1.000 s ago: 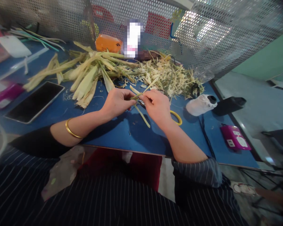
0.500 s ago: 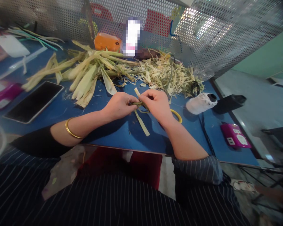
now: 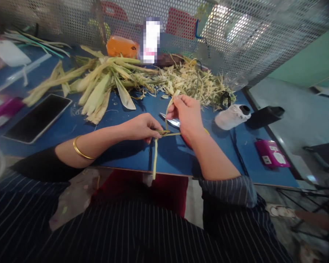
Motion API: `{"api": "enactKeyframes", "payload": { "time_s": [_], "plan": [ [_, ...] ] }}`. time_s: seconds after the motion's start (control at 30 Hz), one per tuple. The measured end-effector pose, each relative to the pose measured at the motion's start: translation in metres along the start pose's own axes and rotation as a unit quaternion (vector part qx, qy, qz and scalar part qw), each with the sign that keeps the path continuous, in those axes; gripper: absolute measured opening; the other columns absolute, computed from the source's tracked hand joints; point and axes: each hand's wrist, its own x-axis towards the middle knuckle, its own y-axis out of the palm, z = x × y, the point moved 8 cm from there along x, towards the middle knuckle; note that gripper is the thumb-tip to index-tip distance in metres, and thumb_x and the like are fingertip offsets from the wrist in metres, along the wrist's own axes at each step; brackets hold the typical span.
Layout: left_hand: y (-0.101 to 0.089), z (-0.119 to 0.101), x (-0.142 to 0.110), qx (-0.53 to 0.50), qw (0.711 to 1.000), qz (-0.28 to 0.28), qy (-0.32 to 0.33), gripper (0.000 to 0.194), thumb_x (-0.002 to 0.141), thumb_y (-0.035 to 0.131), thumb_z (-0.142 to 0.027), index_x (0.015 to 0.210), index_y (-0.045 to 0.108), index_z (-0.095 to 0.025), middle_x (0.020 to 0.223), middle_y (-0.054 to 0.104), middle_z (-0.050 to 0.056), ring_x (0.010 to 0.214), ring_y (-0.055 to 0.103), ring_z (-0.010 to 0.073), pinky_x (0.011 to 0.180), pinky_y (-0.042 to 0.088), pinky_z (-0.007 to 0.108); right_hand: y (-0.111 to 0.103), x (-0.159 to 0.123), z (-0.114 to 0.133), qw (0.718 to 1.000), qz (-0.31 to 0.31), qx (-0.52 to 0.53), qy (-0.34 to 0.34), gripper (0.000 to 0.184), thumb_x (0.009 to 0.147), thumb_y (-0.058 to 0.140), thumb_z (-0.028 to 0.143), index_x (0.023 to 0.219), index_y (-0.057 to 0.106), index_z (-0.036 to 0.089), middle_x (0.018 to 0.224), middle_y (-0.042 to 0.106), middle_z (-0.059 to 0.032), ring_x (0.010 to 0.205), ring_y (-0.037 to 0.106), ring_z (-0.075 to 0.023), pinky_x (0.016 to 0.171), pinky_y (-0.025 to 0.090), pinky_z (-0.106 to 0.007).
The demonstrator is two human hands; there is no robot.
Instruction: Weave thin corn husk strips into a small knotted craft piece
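My left hand [image 3: 145, 128] pinches the crossing of several narrow corn husk strips [image 3: 155, 159] just above the front of the blue table. One pale strip hangs down past the table edge, and another end points right. Higher up, my right hand [image 3: 188, 111] is closed on the raised end of a husk strip [image 3: 167, 115], drawn up and away from the left fingers. Under the right hand lies a pair of scissors [image 3: 170, 120] with its blades showing; the red and yellow handles are partly hidden by the wrist.
Whole dried husks [image 3: 98, 91] lie behind my left hand, and a heap of shredded husk [image 3: 197, 84] behind my right. A dark phone [image 3: 37, 118] rests at left. White thread cone [image 3: 231, 117], black cone [image 3: 267, 116] and purple box [image 3: 271, 153] stand at right. Metal mesh [image 3: 181, 22] bounds the back.
My hands have moved apart: the right went up with a strip end, the left came slightly down. The scissors' blades now show, and the pale strip hangs straighter.
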Motion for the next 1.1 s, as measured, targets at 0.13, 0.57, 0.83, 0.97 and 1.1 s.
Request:
{"api": "enactKeyframes", "payload": {
  "time_s": [0.13, 0.57, 0.83, 0.97, 1.1],
  "plan": [
    [0.001, -0.002, -0.002, -0.009, 0.999, 0.032, 0.005, 0.012, 0.075, 0.066, -0.022, 0.072, 0.073, -0.012, 0.048, 0.056, -0.001, 0.042, 0.051, 0.0086, 0.044, 0.037, 0.019, 0.001, -0.001, 0.0, 0.996, -0.016, 0.093, 0.004, 0.04, 0.088, 0.051, 0.057, 0.072, 0.046, 0.02, 0.062, 0.058, 0.0044, 0.05, 0.063, -0.0081, 0.049, 0.049, -0.019],
    [0.005, -0.006, -0.006, -0.034, 0.999, 0.014, -0.011, 0.027, 0.073, 0.07, -0.032, 0.054, 0.065, -0.015, 0.047, 0.054, 0.0, 0.044, 0.048, 0.0079, 0.045, 0.034, 0.021, 0.007, -0.005, 0.008, 0.996, -0.004, 0.008, -0.093, 0.037, 0.094, 0.038, 0.057, 0.091, 0.05, 0.023, 0.076, 0.063, 0.0018, 0.065, 0.067, -0.0098, 0.065, 0.053, -0.026],
    [-0.042, 0.007, -0.008, -0.156, 0.971, -0.173, -0.043, 0.015, 0.069, 0.075, -0.027, 0.064, 0.069, -0.015, 0.052, 0.057, 0.001, 0.047, 0.053, 0.0091, 0.047, 0.042, 0.023, 0.002, -0.01, 0.051, 0.901, 0.068, -0.335, -0.269, 0.029, 0.095, 0.043, 0.047, 0.099, 0.061, 0.025, 0.089, 0.068, -0.003, 0.091, 0.062, -0.0184, 0.096, 0.043, -0.042],
    [-0.05, 0.015, -0.006, -0.198, 0.961, -0.187, -0.055, 0.015, 0.07, 0.076, -0.026, 0.063, 0.069, -0.014, 0.055, 0.058, 0.001, 0.047, 0.053, 0.0085, 0.046, 0.042, 0.022, 0.013, -0.012, 0.045, 0.8, 0.129, -0.473, -0.345, 0.026, 0.095, 0.045, 0.037, 0.083, 0.064, 0.024, 0.082, 0.066, -0.0011, 0.086, 0.058, -0.0179, 0.108, 0.028, -0.047],
    [-0.047, 0.015, -0.006, -0.238, 0.951, -0.187, -0.066, 0.01, 0.07, 0.074, -0.021, 0.066, 0.072, -0.012, 0.054, 0.059, 0.002, 0.045, 0.05, 0.007, 0.045, 0.04, 0.021, 0.012, -0.007, 0.036, 0.781, 0.082, -0.496, -0.371, 0.03, 0.096, 0.039, 0.029, 0.08, 0.063, 0.022, 0.078, 0.064, -0.0023, 0.081, 0.056, -0.0177, 0.106, 0.031, -0.044]
  ]
}}
